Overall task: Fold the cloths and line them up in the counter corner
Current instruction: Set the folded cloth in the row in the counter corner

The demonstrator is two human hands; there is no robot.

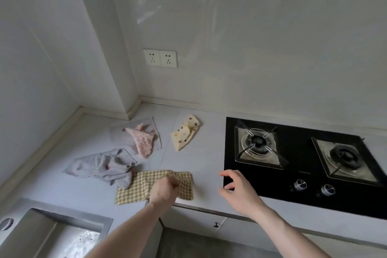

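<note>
Left hand (165,188) fingers pinch checked cloth (134,190), lying left-right | right hand (238,186) fingers spread

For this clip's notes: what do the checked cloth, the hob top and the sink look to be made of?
Checked cloth: soft woven fabric, matte; it creases where the left hand pinches it.
Hob top: probably black glass, glossy; it shows faint reflections.
Sink: likely brushed stainless steel, judging by its dull grey sheen.

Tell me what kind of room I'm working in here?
A home kitchen, most likely: a two-burner gas hob set into the counter, a steel sink at the near left, and twin wall sockets above the corner.
</note>
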